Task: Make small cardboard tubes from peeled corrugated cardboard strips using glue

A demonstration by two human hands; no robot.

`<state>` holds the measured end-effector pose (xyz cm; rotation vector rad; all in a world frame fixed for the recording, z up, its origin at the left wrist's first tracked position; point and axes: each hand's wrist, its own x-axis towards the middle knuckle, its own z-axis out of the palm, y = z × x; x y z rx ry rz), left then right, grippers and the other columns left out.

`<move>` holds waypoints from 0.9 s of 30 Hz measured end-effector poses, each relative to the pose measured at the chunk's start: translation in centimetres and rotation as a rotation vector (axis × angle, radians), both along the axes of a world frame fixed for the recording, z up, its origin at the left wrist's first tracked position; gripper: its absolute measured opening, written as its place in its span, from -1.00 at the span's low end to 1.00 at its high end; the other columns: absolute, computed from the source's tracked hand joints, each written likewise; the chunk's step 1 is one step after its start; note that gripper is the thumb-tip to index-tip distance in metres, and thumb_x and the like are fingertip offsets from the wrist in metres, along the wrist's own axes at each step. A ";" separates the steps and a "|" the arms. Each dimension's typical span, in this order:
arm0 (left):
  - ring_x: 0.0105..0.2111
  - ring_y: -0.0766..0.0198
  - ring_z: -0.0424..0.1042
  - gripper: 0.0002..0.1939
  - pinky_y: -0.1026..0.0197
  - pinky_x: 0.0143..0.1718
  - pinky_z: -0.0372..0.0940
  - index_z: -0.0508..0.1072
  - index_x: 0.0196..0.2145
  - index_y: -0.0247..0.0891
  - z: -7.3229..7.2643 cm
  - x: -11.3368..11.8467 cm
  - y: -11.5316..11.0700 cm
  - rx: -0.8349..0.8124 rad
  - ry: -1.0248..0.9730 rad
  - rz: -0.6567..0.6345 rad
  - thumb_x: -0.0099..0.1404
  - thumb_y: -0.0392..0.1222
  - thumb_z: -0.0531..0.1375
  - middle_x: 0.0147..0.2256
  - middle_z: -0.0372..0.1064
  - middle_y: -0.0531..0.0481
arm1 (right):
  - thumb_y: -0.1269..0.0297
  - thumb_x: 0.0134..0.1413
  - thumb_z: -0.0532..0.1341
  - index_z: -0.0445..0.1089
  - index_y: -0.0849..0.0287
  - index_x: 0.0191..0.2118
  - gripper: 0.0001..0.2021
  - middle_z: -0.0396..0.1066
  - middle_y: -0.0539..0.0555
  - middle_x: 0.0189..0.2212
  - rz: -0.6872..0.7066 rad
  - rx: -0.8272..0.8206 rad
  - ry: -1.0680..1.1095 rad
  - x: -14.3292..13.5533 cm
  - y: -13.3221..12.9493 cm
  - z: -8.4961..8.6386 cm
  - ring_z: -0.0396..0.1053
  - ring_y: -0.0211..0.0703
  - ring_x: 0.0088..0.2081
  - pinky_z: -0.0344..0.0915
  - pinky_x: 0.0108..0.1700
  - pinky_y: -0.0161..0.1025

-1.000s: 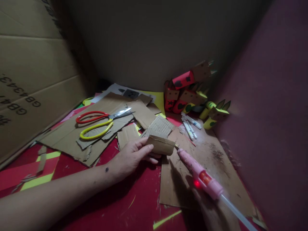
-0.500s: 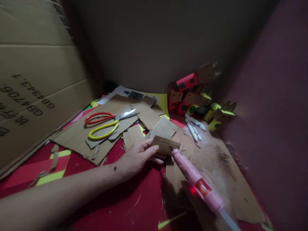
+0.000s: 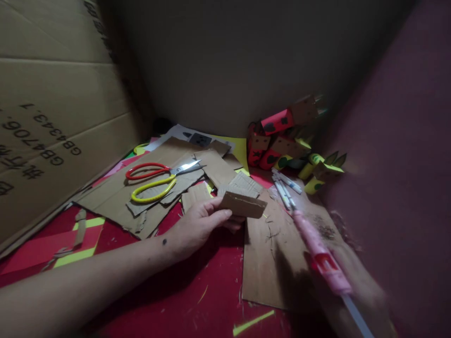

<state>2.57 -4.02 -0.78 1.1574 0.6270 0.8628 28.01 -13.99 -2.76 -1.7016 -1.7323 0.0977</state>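
So the left hand [image 3: 197, 227] has the little brown card [image 3: 244, 205] pinched at its left end, thumb on the near side and the other fingers tucked behind. The card is tilted a bit, held up over the worktop [image 3: 197, 291], its right end poking out over the left edge of the brown board [image 3: 262, 277].

The right hand [image 3: 364, 279] is pretty blurry, but it's got the pink glue gun [image 3: 312, 237] in its grip, toward the worktop's right edge. Can't tell how each finger sits on it. The nozzle end is clear of the card and points up toward the white pens [image 3: 281, 185]; whether it touches one, no idea. A pale glue stick [image 3: 357, 317] sticks out the back.

Other stuff: scissors [image 3: 173, 172] lie with blades slightly apart on the big cardboard sheet [image 3: 109, 202], left of the card. A grey ribbed scrap [image 3: 243, 185] is just behind the card. Red figures [image 3: 277, 122] are piled toward the worktop's far right corner, with a yellow one [image 3: 313, 186] beside them. A big box [image 3: 52, 108] stands along the left edge, and a yellow strip [image 3: 253, 323] lies just off the board's near left corner.
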 end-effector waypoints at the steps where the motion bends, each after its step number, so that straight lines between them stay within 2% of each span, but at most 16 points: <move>1: -0.25 0.19 0.46 -0.73 0.08 -0.11 0.32 0.46 -0.13 -0.34 0.1 -0.1 0.2 0.007 -0.014 0.019 0.19 -0.27 0.19 -0.22 0.48 -0.13 | 0.15 0.02 0.11 0.35 0.05 -0.09 -0.69 0.35 0.23 -0.14 -0.096 0.001 -0.047 1.3 -0.5 0.3 0.36 0.21 -0.16 0.35 -0.39 -0.06; 3: -0.27 0.20 0.45 -0.73 0.08 -0.10 0.31 0.48 -0.16 -0.32 0.2 -0.3 0.5 0.021 -0.036 0.049 0.15 -0.30 0.21 -0.26 0.50 -0.11 | 0.15 -0.01 0.12 0.35 0.15 -0.13 -0.68 0.33 0.29 -0.15 -0.271 -0.022 -0.157 3.5 -1.0 0.8 0.36 0.26 -0.24 0.28 -0.49 -0.05; 4: -0.27 0.21 0.45 -0.73 0.08 -0.09 0.31 0.49 -0.16 -0.31 0.2 -0.4 0.6 0.027 -0.042 0.059 0.13 -0.32 0.21 -0.27 0.50 -0.09 | 0.14 0.00 0.08 0.35 0.15 -0.19 -0.71 0.34 0.25 -0.18 -0.372 -0.104 -0.303 4.3 -0.9 0.9 0.38 0.20 -0.30 0.26 -0.52 -0.08; 6: -0.26 0.21 0.45 -0.74 0.09 -0.09 0.30 0.50 -0.18 -0.29 0.2 -0.5 0.7 0.044 -0.043 0.059 0.13 -0.33 0.21 -0.28 0.50 -0.07 | 0.17 0.00 0.05 0.36 0.17 -0.22 -0.71 0.36 0.22 -0.21 -0.458 -0.239 -0.467 5.7 -0.4 0.8 0.39 0.13 -0.31 0.29 -0.49 -0.10; 8: -0.23 0.20 0.43 -0.77 0.09 -0.08 0.29 0.51 -0.20 -0.27 0.2 -0.6 0.6 0.076 -0.024 0.039 0.15 -0.34 0.19 -0.28 0.49 -0.06 | 0.20 -0.02 0.04 0.37 0.18 -0.18 -0.69 0.36 0.21 -0.20 -0.417 -0.297 -0.499 6.6 0.2 0.7 0.39 0.10 -0.25 0.33 -0.42 -0.10; 10: -0.18 0.19 0.41 -0.82 0.11 -0.06 0.27 0.52 -0.25 -0.26 0.4 -0.5 0.3 0.137 0.011 0.027 0.15 -0.34 0.21 -0.23 0.46 -0.06 | 0.22 -0.07 0.05 0.38 0.23 -0.16 -0.65 0.34 0.25 -0.18 -0.362 -0.286 -0.471 6.8 0.5 0.9 0.36 0.15 -0.17 0.35 -0.29 -0.04; 13: -0.15 0.20 0.39 -0.88 0.15 -0.05 0.26 0.53 -0.32 -0.23 1.0 -0.4 -0.2 0.222 0.049 0.013 0.14 -0.31 0.24 -0.18 0.43 -0.04 | 0.15 -0.07 0.07 0.39 0.27 -0.20 -0.63 0.32 0.31 -0.17 -0.457 -0.190 -0.424 4.9 0.5 2.4 0.25 0.31 -0.10 0.27 -0.14 0.13; 15: -0.16 0.22 0.39 -0.88 0.17 -0.07 0.27 0.53 -0.30 -0.23 1.4 -0.4 -0.6 0.247 0.071 -0.038 0.17 -0.30 0.23 -0.19 0.43 -0.04 | 0.12 -0.04 0.07 0.37 0.23 -0.20 -0.65 0.33 0.28 -0.16 -0.453 -0.081 -0.221 2.2 0.9 3.8 0.26 0.27 -0.09 0.25 -0.13 0.14; 16: -0.17 0.23 0.40 -0.87 0.18 -0.08 0.27 0.53 -0.28 -0.24 1.6 -0.4 -0.8 0.250 0.083 -0.075 0.19 -0.30 0.21 -0.21 0.43 -0.05 | 0.09 -0.05 0.10 0.35 0.20 -0.17 -0.64 0.34 0.24 -0.15 -0.356 -0.070 -0.014 0.6 1.3 4.4 0.31 0.17 -0.14 0.26 -0.14 0.08; 18: -0.19 0.24 0.40 -0.84 0.19 -0.09 0.27 0.52 -0.25 -0.27 1.7 -0.4 -1.1 0.237 0.093 -0.146 0.22 -0.29 0.17 -0.24 0.45 -0.08 | 0.05 -0.05 0.16 0.34 0.20 -0.14 -0.61 0.39 0.19 -0.25 -0.038 -0.257 0.543 -2.3 2.6 5.0 0.38 0.02 -0.26 0.32 -0.23 -0.05; 19: -0.20 0.24 0.41 -0.83 0.19 -0.10 0.28 0.52 -0.23 -0.28 1.6 -0.5 -1.2 0.218 0.087 -0.179 0.23 -0.29 0.16 -0.25 0.45 -0.09 | 0.00 -0.03 0.12 0.34 0.22 -0.13 -0.57 0.41 0.16 -0.34 0.026 -0.310 0.635 -3.5 3.5 5.0 0.39 -0.05 -0.37 0.34 -0.37 -0.13; 21: -0.26 0.24 0.44 -0.83 0.19 -0.14 0.31 0.51 -0.23 -0.31 1.4 -0.5 -1.4 0.171 0.059 -0.246 0.24 -0.28 0.15 -0.28 0.46 -0.10 | 0.01 -0.05 0.15 0.37 0.26 -0.20 -0.59 0.38 0.07 -0.53 0.094 -0.389 0.737 -5.0 5.1 4.5 0.32 -0.19 -0.57 0.25 -0.58 -0.26; 22: -0.30 0.25 0.45 -0.83 0.19 -0.18 0.33 0.51 -0.24 -0.33 1.3 -0.5 -1.4 0.144 0.050 -0.279 0.25 -0.26 0.15 -0.30 0.47 -0.11 | 0.07 -0.10 0.22 0.39 0.26 -0.24 -0.64 0.34 0.01 -0.60 0.165 -0.468 0.895 -5.4 5.8 4.2 0.25 -0.27 -0.65 0.19 -0.63 -0.32; 24: -0.40 0.27 0.46 -0.81 0.21 -0.30 0.36 0.49 -0.25 -0.36 1.1 -0.5 -1.5 0.086 0.049 -0.329 0.26 -0.21 0.13 -0.35 0.47 -0.13 | 0.22 -0.20 0.29 0.41 0.26 -0.35 -0.75 0.29 -0.05 -0.68 0.212 -0.579 1.098 -5.7 6.8 3.4 0.16 -0.37 -0.71 0.12 -0.67 -0.39; 27: -0.49 0.31 0.43 -0.75 0.29 -0.50 0.34 0.45 -0.21 -0.36 0.8 -0.4 -1.2 -0.015 0.059 -0.309 0.28 -0.13 0.11 -0.42 0.45 -0.12 | 0.28 -0.21 0.30 0.44 0.26 -0.41 -0.82 0.29 -0.08 -0.71 0.197 -0.594 1.184 -5.7 7.3 2.7 0.08 -0.43 -0.76 -0.02 -0.75 -0.45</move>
